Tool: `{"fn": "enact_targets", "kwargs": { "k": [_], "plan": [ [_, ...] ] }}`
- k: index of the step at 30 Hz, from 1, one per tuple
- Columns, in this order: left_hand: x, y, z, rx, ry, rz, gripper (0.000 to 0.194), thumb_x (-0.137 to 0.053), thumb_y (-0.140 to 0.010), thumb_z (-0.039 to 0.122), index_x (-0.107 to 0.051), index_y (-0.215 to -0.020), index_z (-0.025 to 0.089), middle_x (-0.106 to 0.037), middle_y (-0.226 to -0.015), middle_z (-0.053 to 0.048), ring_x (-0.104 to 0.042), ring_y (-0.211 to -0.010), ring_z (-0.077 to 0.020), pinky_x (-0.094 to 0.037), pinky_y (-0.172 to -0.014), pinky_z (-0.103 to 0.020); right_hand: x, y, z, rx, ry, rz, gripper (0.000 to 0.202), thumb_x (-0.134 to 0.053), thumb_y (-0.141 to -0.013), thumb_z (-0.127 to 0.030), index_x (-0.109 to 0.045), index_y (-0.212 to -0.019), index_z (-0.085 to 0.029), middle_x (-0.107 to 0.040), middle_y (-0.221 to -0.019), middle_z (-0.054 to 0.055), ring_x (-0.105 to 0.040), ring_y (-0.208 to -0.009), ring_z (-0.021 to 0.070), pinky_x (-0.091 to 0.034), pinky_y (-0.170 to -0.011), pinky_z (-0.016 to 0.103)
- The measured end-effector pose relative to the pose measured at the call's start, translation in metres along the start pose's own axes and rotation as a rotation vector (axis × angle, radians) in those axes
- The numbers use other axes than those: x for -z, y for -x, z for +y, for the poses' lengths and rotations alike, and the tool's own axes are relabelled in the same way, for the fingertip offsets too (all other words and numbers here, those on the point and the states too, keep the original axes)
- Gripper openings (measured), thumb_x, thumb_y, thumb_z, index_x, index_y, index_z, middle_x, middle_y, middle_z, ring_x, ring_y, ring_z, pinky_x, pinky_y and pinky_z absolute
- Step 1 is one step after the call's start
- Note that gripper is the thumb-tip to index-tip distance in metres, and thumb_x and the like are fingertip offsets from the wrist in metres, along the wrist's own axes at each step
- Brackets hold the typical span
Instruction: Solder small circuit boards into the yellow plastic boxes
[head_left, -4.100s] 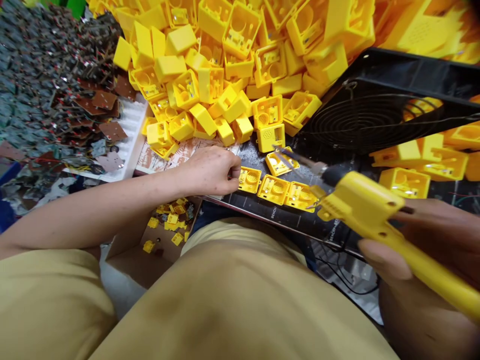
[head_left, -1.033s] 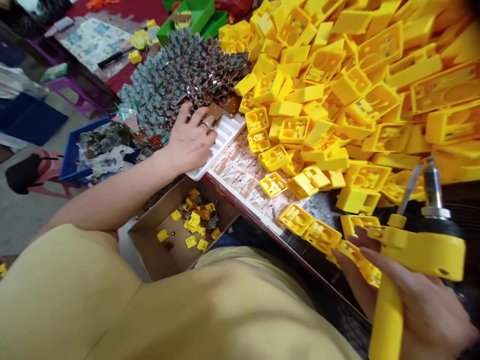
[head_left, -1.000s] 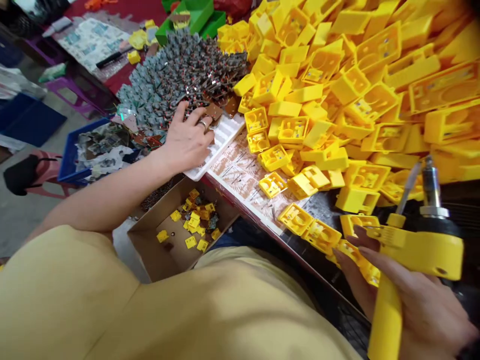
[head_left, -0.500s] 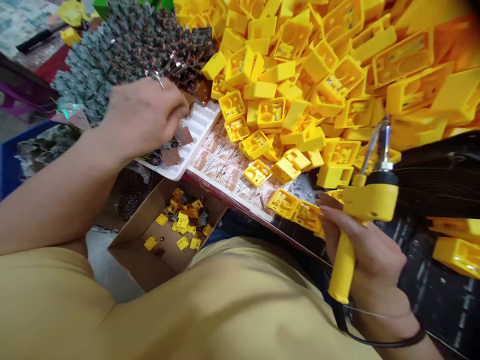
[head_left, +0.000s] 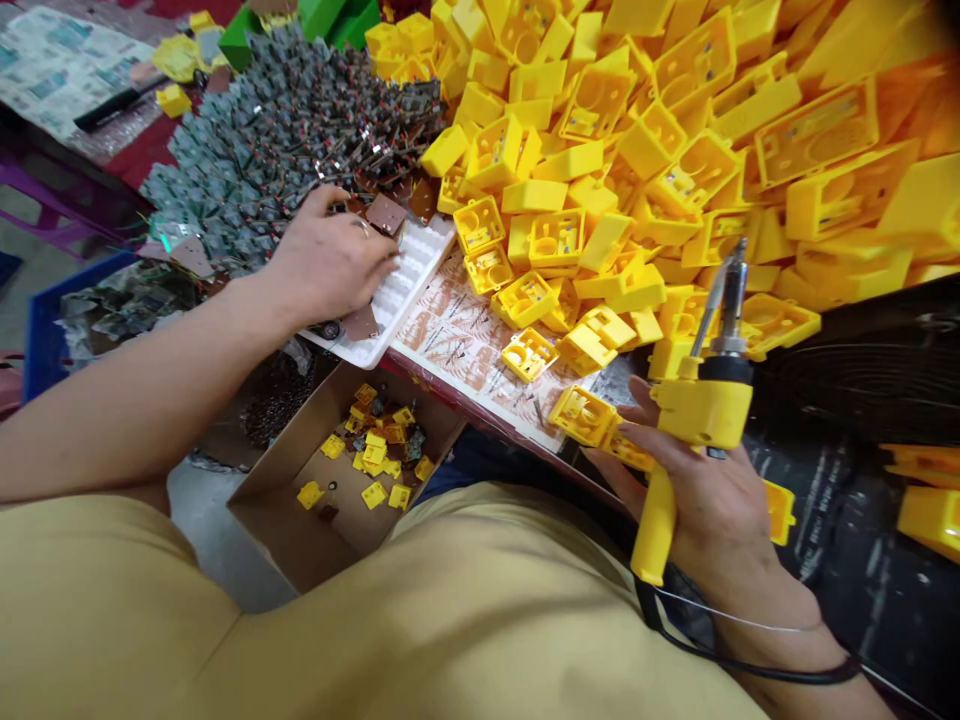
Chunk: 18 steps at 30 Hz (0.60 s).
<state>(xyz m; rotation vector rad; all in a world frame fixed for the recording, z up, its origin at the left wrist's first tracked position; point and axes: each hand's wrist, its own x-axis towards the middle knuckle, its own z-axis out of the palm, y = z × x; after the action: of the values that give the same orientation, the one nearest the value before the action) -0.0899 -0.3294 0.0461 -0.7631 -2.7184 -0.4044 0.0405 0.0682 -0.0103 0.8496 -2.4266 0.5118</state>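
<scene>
My left hand [head_left: 334, 255] reaches over a white ridged foam tray [head_left: 416, 270], its fingers bent and apart. Small brown circuit boards [head_left: 386, 214] lie by its fingertips, and another brown board [head_left: 360, 323] shows under the palm. I cannot see anything gripped there. My right hand [head_left: 712, 500] is closed on a yellow soldering gun [head_left: 701, 410], whose metal tip points up and away. Fingers of that hand also reach to an open yellow plastic case [head_left: 634, 450] at the table edge, touching it. Another open yellow case [head_left: 581, 415] sits just left of it.
A large heap of yellow cases [head_left: 570, 160] covers the back right. Behind the tray is a pile of grey parts with boards [head_left: 247, 150]. Below the table edge, a cardboard box [head_left: 292, 530] holds small yellow pieces. A blue crate [head_left: 49, 330] stands at left.
My left hand has opened its fingers over the boards on the tray. My right hand has shifted slightly left with the soldering gun, its fingers around the near case. The view has moved a little.
</scene>
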Motion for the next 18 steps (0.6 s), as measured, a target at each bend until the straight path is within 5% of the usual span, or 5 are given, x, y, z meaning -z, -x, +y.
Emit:
{"fn": "enact_targets", "kwargs": {
  "k": [5,11,16,18],
  "plan": [
    [0.021,-0.005,-0.009,0.133,0.025,0.148,0.041,-0.049,-0.097,0.057,-0.068,-0.111,0.023,-0.074,-0.095,0.007,-0.054,-0.084,-0.0138,-0.045,-0.089,-0.032,0.005,-0.003,0.004,0.029,0.014,0.043,0.039,-0.078,-0.080,-0.023,-0.057,-0.113,-0.025,-0.072,-0.113,0.010,-0.071,-0.102,0.0259,-0.059,-0.085,0.037],
    [0.018,0.001,-0.002,0.214,-0.031,0.298,0.038,-0.051,-0.098,0.054,-0.069,-0.110,0.022,-0.075,-0.101,0.008,-0.061,-0.086,-0.0114,-0.051,-0.088,-0.031,0.006,-0.010,0.002,0.056,0.004,0.082,0.038,-0.078,-0.080,-0.019,-0.058,-0.112,-0.021,-0.073,-0.109,0.011,-0.072,-0.099,0.0250,-0.062,-0.082,0.036],
    [0.032,0.003,0.029,0.214,0.076,0.557,0.021,-0.053,-0.100,0.042,-0.066,-0.111,0.030,-0.073,-0.107,0.008,-0.066,-0.097,-0.0117,-0.055,-0.086,-0.033,0.011,-0.009,0.004,0.031,-0.022,0.078,0.040,-0.079,-0.078,-0.014,-0.059,-0.111,-0.023,-0.073,-0.108,0.011,-0.073,-0.096,0.0272,-0.063,-0.079,0.037],
    [0.033,-0.003,0.047,0.171,0.274,0.480,0.015,-0.057,-0.098,0.037,-0.066,-0.110,0.032,-0.074,-0.106,0.007,-0.067,-0.097,-0.0119,-0.056,-0.089,-0.034,0.013,-0.011,0.002,0.006,-0.057,0.085,0.041,-0.080,-0.076,-0.013,-0.059,-0.110,-0.021,-0.073,-0.109,0.013,-0.073,-0.096,0.0281,-0.063,-0.080,0.037]
  ]
}}
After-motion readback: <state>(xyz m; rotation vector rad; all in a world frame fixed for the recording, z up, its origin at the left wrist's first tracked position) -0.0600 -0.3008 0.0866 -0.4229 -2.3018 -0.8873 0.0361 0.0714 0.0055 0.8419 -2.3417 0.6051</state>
